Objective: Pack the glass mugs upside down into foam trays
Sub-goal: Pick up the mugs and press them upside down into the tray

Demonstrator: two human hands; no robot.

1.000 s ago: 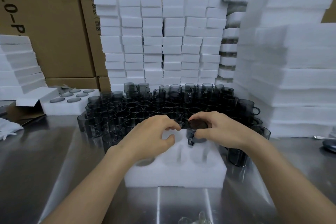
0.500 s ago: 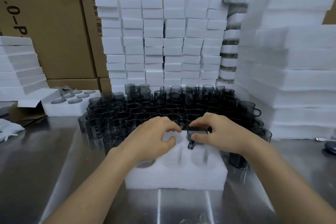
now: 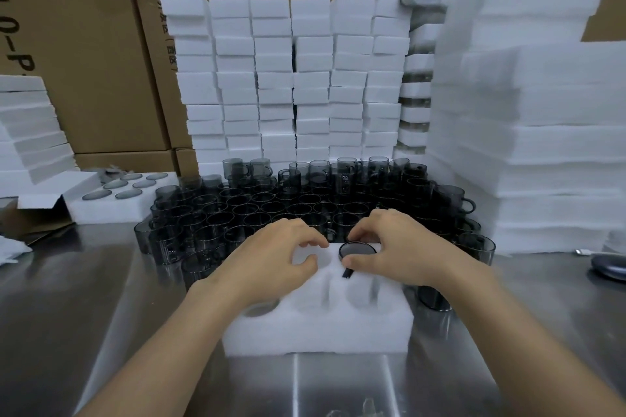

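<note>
A white foam tray [image 3: 318, 332] with round pockets lies on the steel table in front of me. My right hand [image 3: 396, 254] pinches a dark glass mug [image 3: 357, 249] by its upturned base. The mug sits upside down in the tray's back right pocket, its handle [image 3: 347, 272] pointing toward me in a slot. My left hand [image 3: 274, 264] rests on the tray's left half with curled fingertips on the foam beside an empty pocket, holding nothing. A grey mug base [image 3: 262, 306] shows in the front left pocket, partly hidden by my left wrist.
Several upright dark mugs [image 3: 271, 210] crowd the table right behind the tray, and one [image 3: 433, 294] stands at its right side. Foam stacks [image 3: 291, 78] rise behind and at the right [image 3: 542, 132]. A filled tray [image 3: 118, 200] sits at the left. Cardboard boxes line the back.
My right hand has pushed the mug down into the back right pocket, so only its base stands above the foam. My left hand has stayed on the tray.
</note>
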